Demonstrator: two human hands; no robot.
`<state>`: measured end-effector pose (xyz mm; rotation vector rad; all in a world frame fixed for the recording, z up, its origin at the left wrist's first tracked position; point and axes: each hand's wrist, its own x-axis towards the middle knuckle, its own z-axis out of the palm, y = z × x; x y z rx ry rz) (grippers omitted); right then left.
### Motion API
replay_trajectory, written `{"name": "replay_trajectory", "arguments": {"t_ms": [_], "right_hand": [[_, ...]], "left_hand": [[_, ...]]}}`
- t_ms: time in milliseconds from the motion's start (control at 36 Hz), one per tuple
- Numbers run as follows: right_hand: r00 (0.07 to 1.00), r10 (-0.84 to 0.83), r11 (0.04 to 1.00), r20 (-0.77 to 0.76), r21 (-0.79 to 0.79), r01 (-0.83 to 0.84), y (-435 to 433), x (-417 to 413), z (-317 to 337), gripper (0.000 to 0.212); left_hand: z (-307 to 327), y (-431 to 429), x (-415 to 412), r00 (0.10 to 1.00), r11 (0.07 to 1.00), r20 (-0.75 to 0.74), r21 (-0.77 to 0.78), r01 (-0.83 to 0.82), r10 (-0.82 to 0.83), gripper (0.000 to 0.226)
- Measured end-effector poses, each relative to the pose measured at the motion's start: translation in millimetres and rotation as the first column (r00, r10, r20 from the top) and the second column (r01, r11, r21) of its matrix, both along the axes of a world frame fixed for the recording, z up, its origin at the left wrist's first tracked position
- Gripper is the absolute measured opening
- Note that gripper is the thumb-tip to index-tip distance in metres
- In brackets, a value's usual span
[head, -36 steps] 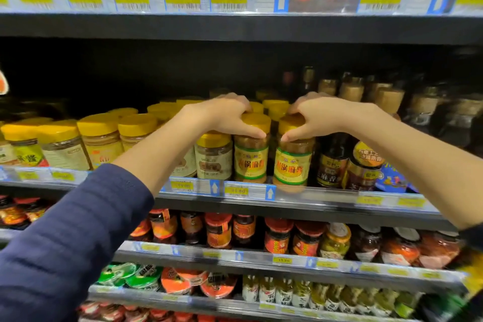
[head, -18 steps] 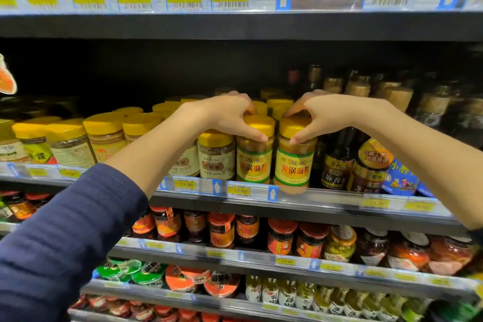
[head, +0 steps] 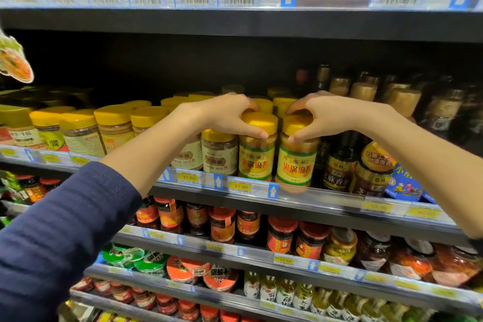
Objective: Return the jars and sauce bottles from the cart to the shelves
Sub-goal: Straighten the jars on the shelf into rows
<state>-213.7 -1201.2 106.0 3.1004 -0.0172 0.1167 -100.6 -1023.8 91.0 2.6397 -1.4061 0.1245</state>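
Note:
Two yellow-lidded sesame paste jars stand side by side at the front of the middle shelf (head: 326, 195). My left hand (head: 227, 115) grips the lid of the left jar (head: 257, 157) from above, thumb along its front. My right hand (head: 316, 115) grips the lid of the right jar (head: 296, 165) the same way. Both jars are upright with their yellow and green labels facing out. The cart is out of view.
More yellow-lidded jars (head: 115, 128) fill the shelf to the left, and dark sauce bottles (head: 339, 165) stand right of the held jars. Red-lidded chilli jars (head: 222, 225) line the shelf below. The shelf above (head: 235, 21) overhangs with price tags.
The camera has moved closer and slightly lower. Both hands stay on the two jar lids, and the jars sit at the same spot on the shelf front.

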Motion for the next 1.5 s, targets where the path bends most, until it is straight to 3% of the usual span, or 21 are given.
{"name": "replay_trajectory", "arguments": {"t_ms": [333, 444, 583, 778, 917, 1167, 1500], "right_hand": [[0.966, 0.212, 0.972, 0.148, 0.074, -0.224, 42, 18, 14, 0.064], [0.956, 0.251, 0.963, 0.152, 0.059, -0.262, 65, 32, 14, 0.064], [0.969, 0.211, 0.975, 0.126, 0.049, -0.218, 92, 55, 10, 0.060], [0.999, 0.046, 0.999, 0.019, -0.005, -0.046, 121, 81, -3, 0.080], [0.993, -0.112, 0.991, -0.027, -0.071, 0.110, 132, 89, -2, 0.088], [0.956, -0.276, 0.958, -0.103, -0.116, 0.264, 137, 89, -6, 0.097], [0.956, -0.285, 0.959, -0.068, -0.038, 0.282, 135, 94, -11, 0.085]], "left_hand": [[18, 77, 7, 0.988, 0.965, -0.038, -0.211, -0.154, 0.149, 0.060], [19, 100, 19, 0.977, 0.962, -0.031, -0.174, -0.212, 0.210, 0.048], [12, 120, 38, 0.968, 0.965, -0.006, -0.076, -0.249, 0.250, 0.062], [5, 128, 64, 0.975, 0.972, 0.032, 0.082, -0.220, 0.218, 0.086], [1, 124, 80, 0.984, 0.976, 0.094, 0.142, -0.166, 0.153, 0.082], [-7, 107, 89, 0.993, 0.982, 0.037, 0.146, -0.119, 0.115, 0.091], [-9, 110, 102, 1.000, 0.991, 0.024, 0.129, -0.020, 0.017, 0.091]]}}
